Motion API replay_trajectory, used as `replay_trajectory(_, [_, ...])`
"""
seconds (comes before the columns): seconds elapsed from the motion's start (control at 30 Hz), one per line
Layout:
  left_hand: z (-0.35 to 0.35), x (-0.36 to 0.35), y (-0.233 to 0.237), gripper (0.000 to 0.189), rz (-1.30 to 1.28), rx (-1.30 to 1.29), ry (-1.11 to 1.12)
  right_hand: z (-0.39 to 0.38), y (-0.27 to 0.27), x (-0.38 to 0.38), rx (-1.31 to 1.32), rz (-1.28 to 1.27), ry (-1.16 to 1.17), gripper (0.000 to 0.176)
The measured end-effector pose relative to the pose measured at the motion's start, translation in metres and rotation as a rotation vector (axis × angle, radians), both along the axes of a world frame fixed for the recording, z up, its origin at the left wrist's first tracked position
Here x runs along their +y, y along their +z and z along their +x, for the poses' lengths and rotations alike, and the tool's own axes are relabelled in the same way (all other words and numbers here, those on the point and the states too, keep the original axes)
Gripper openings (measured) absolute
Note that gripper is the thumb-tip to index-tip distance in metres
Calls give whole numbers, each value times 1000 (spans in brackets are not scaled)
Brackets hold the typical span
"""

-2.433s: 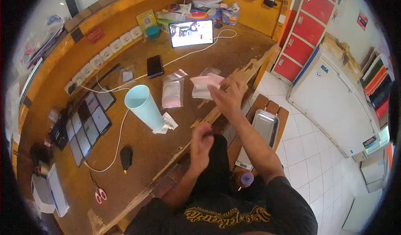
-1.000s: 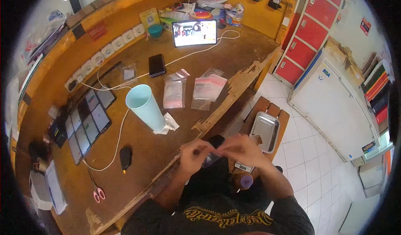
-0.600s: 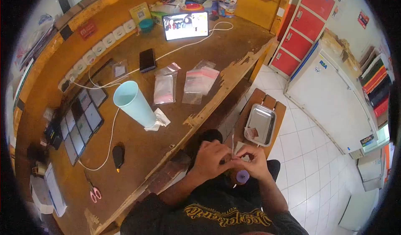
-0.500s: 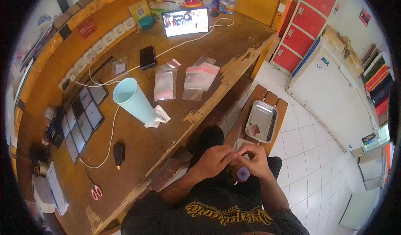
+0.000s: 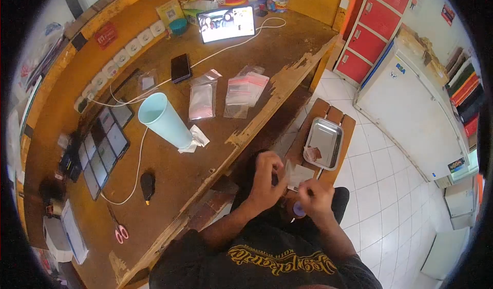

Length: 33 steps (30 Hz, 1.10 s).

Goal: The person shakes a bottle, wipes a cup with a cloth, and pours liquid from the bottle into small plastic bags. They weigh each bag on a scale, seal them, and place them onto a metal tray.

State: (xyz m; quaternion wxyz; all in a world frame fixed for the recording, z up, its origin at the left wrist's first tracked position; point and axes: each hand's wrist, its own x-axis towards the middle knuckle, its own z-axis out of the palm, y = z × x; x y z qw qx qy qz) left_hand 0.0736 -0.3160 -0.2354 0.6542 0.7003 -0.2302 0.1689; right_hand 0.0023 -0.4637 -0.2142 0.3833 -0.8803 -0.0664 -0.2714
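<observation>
Left hand (image 5: 267,180): raised, thumb and fingers seemingly clamped on a clear plastic bag (image 5: 289,170). Right hand (image 5: 316,195): at 4 o'clock from it, curled; blur leaves finger contact and any grip impossible to tell. Stainless-steel tray (image 5: 326,134): on a slatted wooden bench (image 5: 320,108), 1 o'clock from the hands, small packet (image 5: 311,154) inside. Resealable bags (image 5: 246,90): on the desk (image 5: 169,186), 11 o'clock. Step, as judged: handling the bag; film so thin calls for a light fingertip pinch.
</observation>
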Motion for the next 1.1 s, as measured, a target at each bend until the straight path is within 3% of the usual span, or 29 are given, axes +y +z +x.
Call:
replay_trajectory(0.03, [2,1,2,16,0,-2,0,0,2,0,-2,0,0,12])
replay_trajectory(0.1, [3,10,10,29,366,-368,17,-3,3,1,100,60,-42,14])
replay_trajectory(0.13, [5,13,13,29,368,-365,15,-6,1,-1,104,62,-44,14])
replay_trajectory(0.2, [9,17,17,38,360,-446,-249,-9,-2,-6,357,685,180,13])
replay_trajectory(0.23, [9,17,16,41,357,-472,-338,-12,8,-4,462,865,229,12])
replay_trajectory(0.27, [5,14,9,44,259,-305,-433,-12,7,-3,458,864,230,12])
replay_trajectory(0.3, [2,13,6,48,161,-134,-525,-14,6,-1,354,727,182,10])
replay_trajectory(0.37, [3,15,0,51,203,-95,-529,-14,16,1,255,592,133,9])
replay_trajectory(0.4, [3,15,-1,54,245,-58,-532,-11,38,0,65,211,118,9])
replay_trajectory(0.47, [4,14,-4,55,279,-137,-512,-10,46,-2,-115,-167,98,13])
replay_trajectory(0.5, [4,14,-2,56,314,-221,-490,-10,37,-5,-118,-168,153,16])
replay_trajectory(0.57, [2,17,3,49,219,-143,-519,-15,31,-7,-118,-167,207,20])
replay_trajectory(0.63, [5,25,-16,41,122,-67,-542,-21,29,-7,-78,129,242,19])
replay_trajectory(0.67, [14,34,-55,35,-24,242,-711,-24,32,-8,-75,132,238,19])
replay_trajectory(0.73, [20,43,-66,30,-168,556,-871,-29,40,-11,-32,121,267,16])
replay_trajectory(0.83, [22,47,-54,26,-248,412,-906,-22,38,-15,-100,77,301,15])
replay_trajectory(0.9, [15,44,-21,32,-153,383,-326,-21,40,-14,-97,14,293,16])
replay_trajectory(0.93, [9,42,2,32,-150,383,-331,-21,41,-14,-95,-53,283,17])
replay_trajectory(1.0, [-5,38,35,46,489,-285,-260,-20,37,-10,-38,-75,272,18])
replay_trajectory(1.07, [-11,36,6,57,467,-187,-391,-28,37,-2,54,-93,251,20])
replay_trajectory(1.1, [-10,36,-9,56,322,103,-503,-29,41,4,-26,-28,190,22])
